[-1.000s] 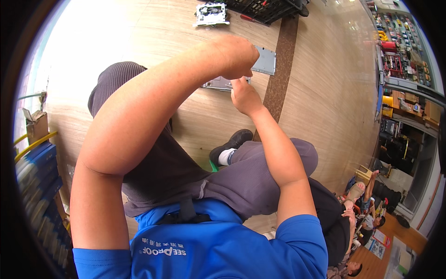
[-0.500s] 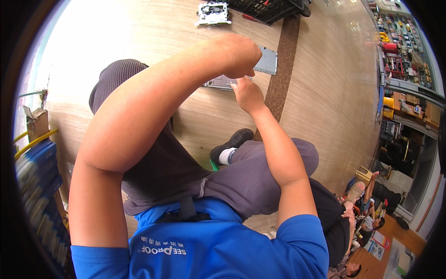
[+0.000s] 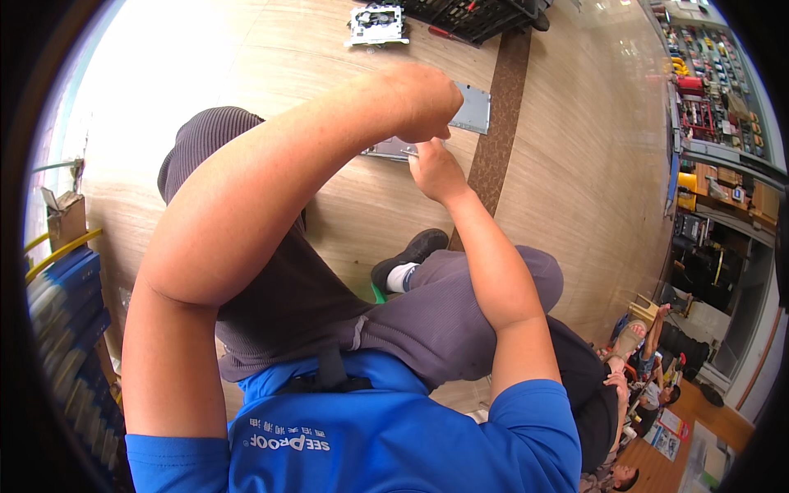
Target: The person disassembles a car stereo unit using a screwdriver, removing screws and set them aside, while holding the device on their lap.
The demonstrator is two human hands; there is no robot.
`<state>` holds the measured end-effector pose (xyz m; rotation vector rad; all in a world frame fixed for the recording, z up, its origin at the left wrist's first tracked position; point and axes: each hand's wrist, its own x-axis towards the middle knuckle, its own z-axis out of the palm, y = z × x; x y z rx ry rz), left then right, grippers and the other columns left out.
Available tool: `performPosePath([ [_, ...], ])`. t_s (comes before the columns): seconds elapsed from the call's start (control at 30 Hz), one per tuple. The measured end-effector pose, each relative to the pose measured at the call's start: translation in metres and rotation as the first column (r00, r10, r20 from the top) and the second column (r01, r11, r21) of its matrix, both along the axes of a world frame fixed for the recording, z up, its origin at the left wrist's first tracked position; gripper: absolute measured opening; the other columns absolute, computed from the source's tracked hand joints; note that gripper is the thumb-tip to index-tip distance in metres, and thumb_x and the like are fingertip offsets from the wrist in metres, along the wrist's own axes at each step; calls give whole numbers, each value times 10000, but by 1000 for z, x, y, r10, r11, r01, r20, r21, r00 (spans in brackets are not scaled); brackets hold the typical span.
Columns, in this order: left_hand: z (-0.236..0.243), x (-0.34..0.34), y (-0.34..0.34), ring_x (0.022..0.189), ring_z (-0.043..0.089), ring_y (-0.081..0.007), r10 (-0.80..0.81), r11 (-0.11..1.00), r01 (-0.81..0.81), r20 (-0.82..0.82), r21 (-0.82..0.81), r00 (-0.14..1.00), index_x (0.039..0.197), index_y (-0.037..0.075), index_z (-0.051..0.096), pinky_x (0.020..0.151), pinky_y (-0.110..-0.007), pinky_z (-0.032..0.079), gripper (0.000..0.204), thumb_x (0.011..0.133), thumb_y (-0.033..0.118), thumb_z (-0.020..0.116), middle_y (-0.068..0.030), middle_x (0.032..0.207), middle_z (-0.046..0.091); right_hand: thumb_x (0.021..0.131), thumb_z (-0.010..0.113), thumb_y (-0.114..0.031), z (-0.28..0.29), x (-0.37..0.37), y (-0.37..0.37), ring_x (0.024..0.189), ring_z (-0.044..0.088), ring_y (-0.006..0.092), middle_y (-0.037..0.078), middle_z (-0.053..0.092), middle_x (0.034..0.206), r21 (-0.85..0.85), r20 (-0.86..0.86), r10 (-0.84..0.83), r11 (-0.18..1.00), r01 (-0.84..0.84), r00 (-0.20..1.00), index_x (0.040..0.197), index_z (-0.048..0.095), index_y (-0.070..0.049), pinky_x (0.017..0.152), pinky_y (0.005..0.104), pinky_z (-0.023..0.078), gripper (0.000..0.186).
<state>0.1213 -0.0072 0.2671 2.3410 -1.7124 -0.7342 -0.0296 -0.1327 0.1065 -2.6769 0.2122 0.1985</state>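
My left hand [image 3: 429, 103] is bent over the work with its fingers curled inward. What it grips is hidden behind the hand. Just below it, my right hand [image 3: 439, 171] is closed, thumb and fingertips together. A short, thin, light-coloured piece [image 3: 408, 151] shows at its fingertips, too small to name. Under both hands lies a flat grey metal unit [image 3: 385, 149] on the floor, mostly covered by my left forearm. A flat grey metal cover plate [image 3: 474, 109] rests beyond the hands to the right.
A white-framed mechanism [image 3: 376, 26] sits on the tiled floor ahead. To its right are a red-handled tool [image 3: 441, 33] and a black plastic crate [image 3: 468, 16]. Blue boxes [image 3: 70, 287] are stacked at left. Other people [image 3: 649, 386] are at lower right, near shelves.
Both hands have shifted very slightly, the left a little downward. The thin piece at my right fingertips has moved marginally. The metal unit and the plate stay in place.
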Motion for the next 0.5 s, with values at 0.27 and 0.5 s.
performPosePath([
  [0.27, -2, 1, 3, 969, 664, -345, 4, 1000, -4, -2, -26, 1000, 1036, 23, 643, 850, -432, 521, 302, 852, 257, 691, -172, 962, 699, 902, 524, -86, 0, 3, -2, 1004, 604, 442, 259, 575, 1175, 32, 0, -3, 999, 3, 1000, 1290, 458, -39, 827, 534, 507, 397],
  [0.5, 1, 2, 4, 972, 663, -340, 5, 1000, -5, -19, -27, 1000, 1037, 27, 641, 851, -429, 522, 300, 857, 262, 693, -169, 960, 699, 911, 536, -107, -5, -2, -2, 946, 621, 443, 258, 606, 1103, -13, 131, 84, 996, -83, 988, 1261, 479, -39, 791, 526, 515, 361],
])
